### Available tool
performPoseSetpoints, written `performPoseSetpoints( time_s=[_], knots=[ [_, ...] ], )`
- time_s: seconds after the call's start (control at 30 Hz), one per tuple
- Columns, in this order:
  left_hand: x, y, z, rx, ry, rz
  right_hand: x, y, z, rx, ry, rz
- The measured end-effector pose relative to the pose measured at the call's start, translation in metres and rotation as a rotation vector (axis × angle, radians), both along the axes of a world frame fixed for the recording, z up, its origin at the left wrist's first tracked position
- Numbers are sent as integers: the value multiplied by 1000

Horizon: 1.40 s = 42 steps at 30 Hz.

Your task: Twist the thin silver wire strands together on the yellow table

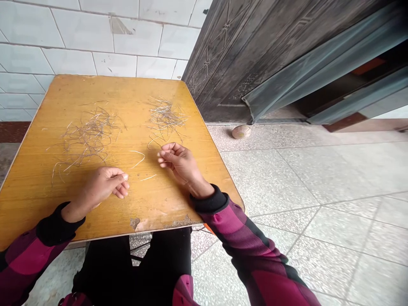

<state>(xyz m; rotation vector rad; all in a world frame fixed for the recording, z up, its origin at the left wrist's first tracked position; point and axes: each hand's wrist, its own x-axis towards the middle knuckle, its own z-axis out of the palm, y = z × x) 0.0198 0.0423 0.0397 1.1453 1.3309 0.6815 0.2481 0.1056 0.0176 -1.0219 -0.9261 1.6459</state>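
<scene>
Your left hand (100,187) and right hand (181,163) are empty, grips loosely curled, near pale strands (165,117) on the table (134,89).

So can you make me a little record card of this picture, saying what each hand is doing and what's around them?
Left hand: loosely curled, nothing visible in it, nearest the larger pile of thin strands
Right hand: loosely curled, nothing visible in it, nearest the smaller pile of thin strands
Between hands: a few loose strands
Surface: yellow wooden tabletop, chipped at its near edge
Sleeves: pink-and-black checked sleeves
Floor: speckled tiles, small round object
Behind: white tiled wall, dark metal door
</scene>
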Motion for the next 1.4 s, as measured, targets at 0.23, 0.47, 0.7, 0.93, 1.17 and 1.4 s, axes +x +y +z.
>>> performPoseSetpoints(
  time_s=[0.23,0.47,0.7,0.93,1.17,1.4],
  knots=[
    [3,-5,-4,-8,149,-160,1,1,1,146,-150,13],
    [0,-11,-15,717,715,-125,3,1,1,289,-278,34],
    [9,-13,-36,991,855,-332,34,9,13,490,-663,293],
    [9,-9,-44,983,915,-403,52,3,27,538,-787,370],
    [0,-5,-31,1041,794,-335,53,-1,16,554,-772,309],
    [-32,9,-14,1092,706,11,59,-23,-11,559,-803,305]
  ],
)
